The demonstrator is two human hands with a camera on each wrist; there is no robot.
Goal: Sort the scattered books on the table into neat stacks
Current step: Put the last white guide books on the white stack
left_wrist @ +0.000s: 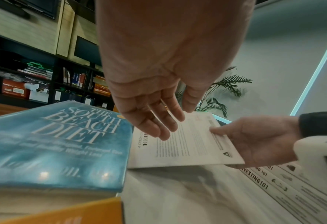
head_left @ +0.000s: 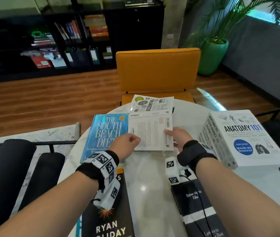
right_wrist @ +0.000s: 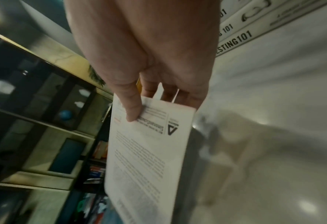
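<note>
A white Accounting 101 book point(head_left: 151, 134) hangs back cover up just above the round white table point(head_left: 146, 177), its loose jacket flap point(head_left: 152, 104) lying open on the far side. My right hand point(head_left: 171, 134) pinches the book's right edge, thumb on top and fingers underneath; the right wrist view shows the same grip point(right_wrist: 139, 106) on the book point(right_wrist: 145, 159). My left hand point(head_left: 130, 140) is at the book's left edge. In the left wrist view its fingers point(left_wrist: 158, 121) are stretched out loosely over the book point(left_wrist: 187, 145) and hold nothing.
A blue South Beach Diet book point(head_left: 105, 135) lies left of the held book. A stack of white 101 books topped by Anatomy 101 point(head_left: 243, 134) stands at the right. Two black books point(head_left: 111, 219) point(head_left: 197, 211) lie near me. An orange chair point(head_left: 156, 71) stands behind the table.
</note>
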